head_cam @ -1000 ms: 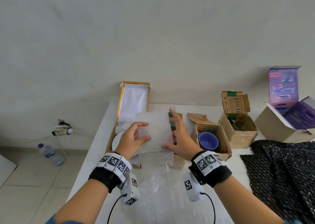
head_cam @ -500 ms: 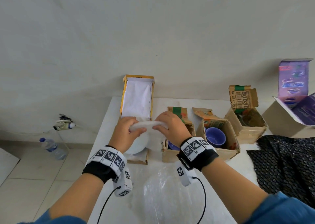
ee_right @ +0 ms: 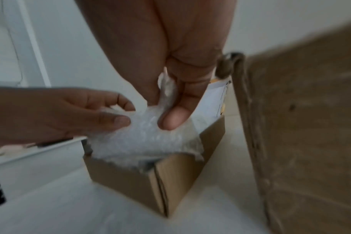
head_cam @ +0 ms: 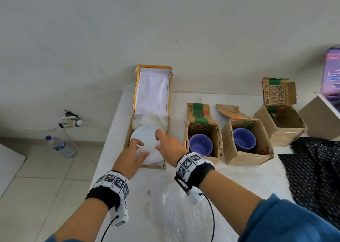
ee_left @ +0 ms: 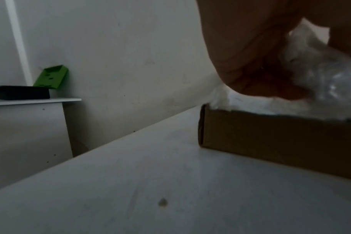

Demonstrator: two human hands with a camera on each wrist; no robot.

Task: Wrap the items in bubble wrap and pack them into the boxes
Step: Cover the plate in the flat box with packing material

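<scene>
Down it goes: the bubble-wrapped bundle (head_cam: 153,154) that both hands held up in the air half a second ago now sits low in the yellow-lidded box (head_cam: 147,165) at the counter's (head_cam: 239,175) left end, on top of a white plate (head_cam: 143,134) already inside. The left hand (head_cam: 131,156) has dropped with it and grips the bundle's near-left edge, thumb and fingers (ee_right: 114,120) curled onto the wrap. The right hand (head_cam: 168,147) has come down too, and its thumb and fingers (ee_right: 171,117) pinch a fold of the wrap on the right side. A second ago the sheet was spread open between the hands; now it is closed up into a packet. The box lid stands up against the wall with white paper lining it. To the right, two cardboard boxes each hold a purple cup (head_cam: 200,146), unwrapped, and a third box (head_cam: 281,125) stands beyond them. Loose bubble wrap (head_cam: 180,214) lies on the counter nearer the person, with a dark sheet (head_cam: 312,168) at the right.
</scene>
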